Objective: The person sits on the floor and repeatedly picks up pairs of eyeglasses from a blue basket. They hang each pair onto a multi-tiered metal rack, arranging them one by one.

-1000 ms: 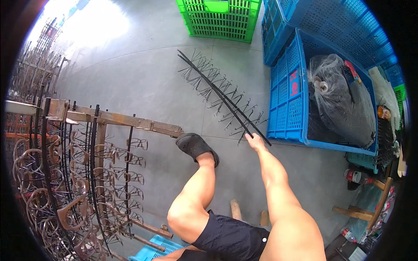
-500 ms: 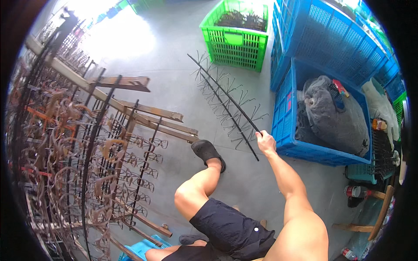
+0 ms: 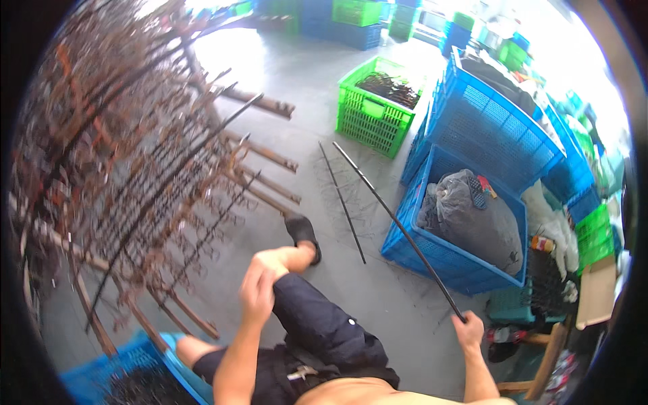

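Note:
My right hand [image 3: 469,331] grips the near end of a long black rod [image 3: 398,219], at the lower right. The rod slants away past the front of a blue crate, and thin wire prongs along it are blurred. A second black rod [image 3: 343,206] with faint wire prongs lies on the grey floor to its left. At my bent knee, my left hand [image 3: 258,290] rests with fingers laid over it, holding nothing. Left of my leg stands a metal rack [image 3: 263,152] hung with several pronged rods carrying thin, bent brownish pieces, smeared by motion.
Beyond the rods sits a green crate [image 3: 368,128] of dark wiry pieces. At right, a blue crate [image 3: 432,253] holds a grey bundle [image 3: 472,212], with another blue crate [image 3: 493,128] behind it. A blue basket [image 3: 88,371] stands lower left. A wooden frame [image 3: 550,361] is at the right.
My right hand has moved down and right, drawing the rod toward me and away from the one on the floor. My left hand has come into view at my knee. The view has shifted.

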